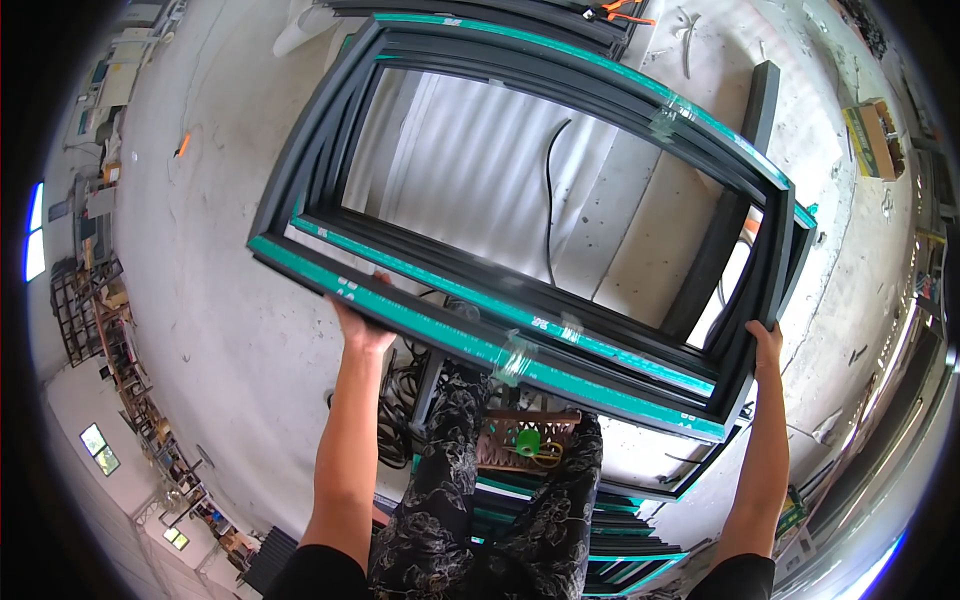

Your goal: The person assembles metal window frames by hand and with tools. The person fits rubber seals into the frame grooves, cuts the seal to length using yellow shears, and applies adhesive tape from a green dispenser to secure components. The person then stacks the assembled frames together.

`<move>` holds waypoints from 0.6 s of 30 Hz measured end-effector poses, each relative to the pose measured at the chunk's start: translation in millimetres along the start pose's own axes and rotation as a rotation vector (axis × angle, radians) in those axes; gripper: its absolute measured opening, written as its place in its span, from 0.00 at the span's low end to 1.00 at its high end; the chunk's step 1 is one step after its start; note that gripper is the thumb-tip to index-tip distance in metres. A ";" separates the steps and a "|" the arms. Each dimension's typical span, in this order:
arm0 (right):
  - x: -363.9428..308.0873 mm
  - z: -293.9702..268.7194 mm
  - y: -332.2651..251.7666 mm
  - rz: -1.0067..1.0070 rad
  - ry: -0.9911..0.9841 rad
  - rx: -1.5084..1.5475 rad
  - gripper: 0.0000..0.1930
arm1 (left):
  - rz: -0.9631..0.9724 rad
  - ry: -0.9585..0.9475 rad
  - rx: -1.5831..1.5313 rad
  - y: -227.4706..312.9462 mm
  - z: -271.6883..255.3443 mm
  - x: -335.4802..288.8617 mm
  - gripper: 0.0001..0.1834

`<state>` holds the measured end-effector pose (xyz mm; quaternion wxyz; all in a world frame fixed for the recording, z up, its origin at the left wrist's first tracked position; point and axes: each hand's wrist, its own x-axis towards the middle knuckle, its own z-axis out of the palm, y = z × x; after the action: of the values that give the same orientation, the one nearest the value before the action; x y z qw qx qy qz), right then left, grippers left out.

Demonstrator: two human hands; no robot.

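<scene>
Two dark grey rectangular window frames with green film strips are held up before me, tilted and overlapping. The front frame (400,312) has clear tape wrapped round its rails, and the second frame (500,302) shows inside and behind it. My left hand (363,325) is closed round the front frame's lower rail, towards its left end. At the right side, my right hand (766,345) grips the upright near the lower right corner. The frames hide part of the fingers of both hands. A long black rubber strip (550,190) is visible through the opening.
A basket (497,445) with a green tape roll (528,442) and yellow-handled scissors (549,457) sits between my legs. Black coils (398,400) lie beside my left leg. More frames (610,530) are stacked below me. A dark bar (762,105) and cardboard box (873,140) are at right.
</scene>
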<state>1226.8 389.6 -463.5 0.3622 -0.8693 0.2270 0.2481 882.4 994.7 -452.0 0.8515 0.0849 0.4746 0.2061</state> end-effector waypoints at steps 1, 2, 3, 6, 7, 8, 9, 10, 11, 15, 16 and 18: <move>0.9 3.5 0.4 0.011 0.029 -0.004 0.36 | -0.017 -0.032 0.001 -2.3 -9.3 18.4 0.45; -0.4 9.8 -0.7 0.024 0.054 -0.003 0.37 | -0.024 -0.056 0.011 -2.1 -14.0 28.1 0.45; 0.4 12.7 -5.6 0.041 -0.034 -0.013 0.43 | -0.016 -0.055 0.030 0.3 -19.1 34.5 0.46; 17.4 11.2 18.0 0.043 0.069 -0.091 0.49 | -0.017 0.032 0.041 -28.3 -16.0 35.6 0.40; 24.6 7.2 26.1 0.045 0.066 -0.108 0.51 | -0.023 0.034 0.067 -34.6 -16.7 36.0 0.38; 30.1 3.6 30.3 0.040 0.034 -0.114 0.50 | -0.026 0.036 0.095 -38.2 -16.0 34.8 0.36; 35.3 4.4 35.8 0.017 0.046 -0.136 0.49 | -0.094 0.128 0.109 -40.1 -15.6 32.1 0.37; 40.2 5.0 38.0 -0.005 0.058 -0.162 0.47 | -0.096 0.278 0.167 -46.7 -13.9 26.3 0.40; 46.7 6.3 41.2 -0.044 0.068 -0.255 0.43 | -0.109 0.430 0.222 -54.6 -12.2 22.3 0.44; 38.9 32.3 62.8 -0.269 0.214 -0.472 0.39 | -0.148 0.535 0.121 -66.6 -39.1 17.0 0.51; 21.2 51.7 58.1 -0.271 0.250 -0.576 0.39 | -0.141 0.541 0.121 -67.2 -40.8 15.8 0.51; -22.3 77.9 43.6 -0.417 0.264 -0.742 0.39 | -0.232 0.524 0.273 -67.9 -46.4 14.2 0.50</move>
<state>1163.6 424.5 -520.6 0.0359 -0.9919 -0.0135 0.1212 868.2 937.3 -510.8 0.6988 0.0875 0.7076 0.0569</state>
